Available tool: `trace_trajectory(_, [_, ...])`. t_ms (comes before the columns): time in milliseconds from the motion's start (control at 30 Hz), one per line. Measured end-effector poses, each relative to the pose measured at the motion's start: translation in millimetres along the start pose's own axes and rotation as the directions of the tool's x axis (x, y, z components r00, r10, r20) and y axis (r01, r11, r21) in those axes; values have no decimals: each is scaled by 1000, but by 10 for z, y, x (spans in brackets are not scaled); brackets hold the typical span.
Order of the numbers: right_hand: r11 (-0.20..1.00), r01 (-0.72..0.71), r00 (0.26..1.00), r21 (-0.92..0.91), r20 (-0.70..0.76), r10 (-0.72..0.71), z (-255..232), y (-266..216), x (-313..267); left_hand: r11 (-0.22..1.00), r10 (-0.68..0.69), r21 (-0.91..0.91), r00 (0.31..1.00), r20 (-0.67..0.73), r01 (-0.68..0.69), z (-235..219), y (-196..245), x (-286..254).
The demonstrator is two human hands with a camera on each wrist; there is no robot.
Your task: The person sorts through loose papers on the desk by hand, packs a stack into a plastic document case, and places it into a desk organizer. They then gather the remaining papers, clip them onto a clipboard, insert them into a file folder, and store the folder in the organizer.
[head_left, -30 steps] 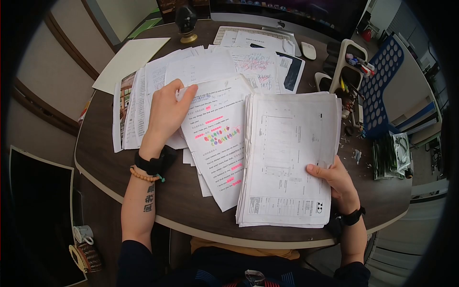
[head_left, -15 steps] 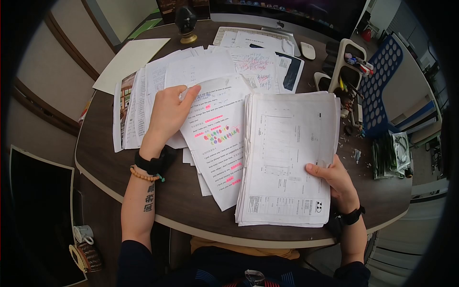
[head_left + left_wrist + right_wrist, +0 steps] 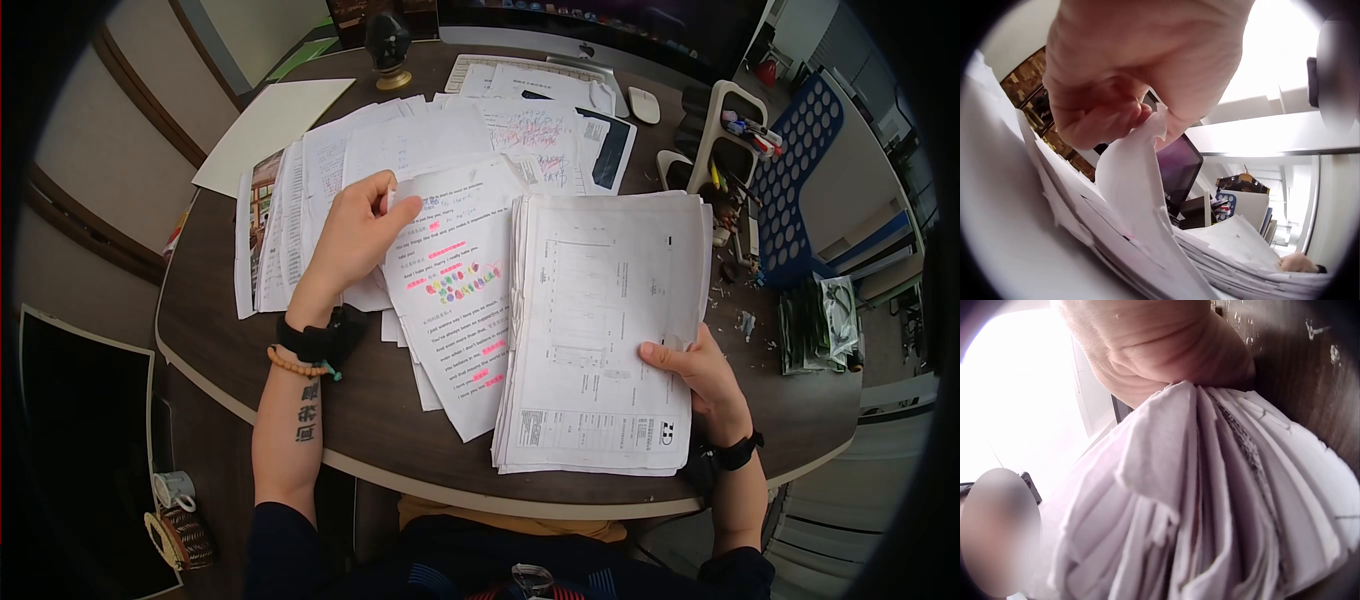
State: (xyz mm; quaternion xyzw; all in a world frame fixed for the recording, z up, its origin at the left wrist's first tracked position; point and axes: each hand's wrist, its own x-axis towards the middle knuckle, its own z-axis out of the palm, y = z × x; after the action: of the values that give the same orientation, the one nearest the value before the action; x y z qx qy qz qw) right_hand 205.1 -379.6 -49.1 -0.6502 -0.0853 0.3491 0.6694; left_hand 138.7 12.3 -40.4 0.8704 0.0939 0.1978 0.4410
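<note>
My left hand (image 3: 358, 232) pinches the upper left corner of a printed sheet (image 3: 455, 330) with pink highlights and coloured scribbles. In the left wrist view the curled fingers of that hand (image 3: 1141, 69) hold the creased corner of the sheet (image 3: 1132, 175), raised above other papers. My right hand (image 3: 700, 372) grips the right edge of a thick paper stack (image 3: 610, 300), thumb on top of a sheet with a line drawing. The right wrist view shows the stack's bent, fanned edges (image 3: 1210, 500) under the hand (image 3: 1160, 350); its fingertips are hidden there.
Loose papers (image 3: 415, 140) lie spread behind the sheet. Farther back are a keyboard (image 3: 470, 75), a white mouse (image 3: 644, 106) and a monitor. On the right stand a pen holder (image 3: 728, 150), a blue perforated rack (image 3: 800, 180) and plastic packets (image 3: 822, 325).
My left hand has shifted slightly at the sheet's corner, and the corner has moved a little with it. My right hand holds the stack almost as before.
</note>
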Motion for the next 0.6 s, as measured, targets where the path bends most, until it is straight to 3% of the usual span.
trace_trajectory(100, [1000, -4, 1000, -18, 7, 4, -26, 18, 10, 999, -10, -31, 997, 75, 12, -1, -132, 11])
trace_trajectory(533, [1000, -2, 1000, -6, 13, 2, -7, -1, -1, 982, -16, -185, 996, 92, 33, -21, -113, 3])
trace_trajectory(600, [1000, 1, 1000, 7, 18, -1, -10, 3, 0, 950, -152, -249, 975, 161, 190, -49, 23, -20])
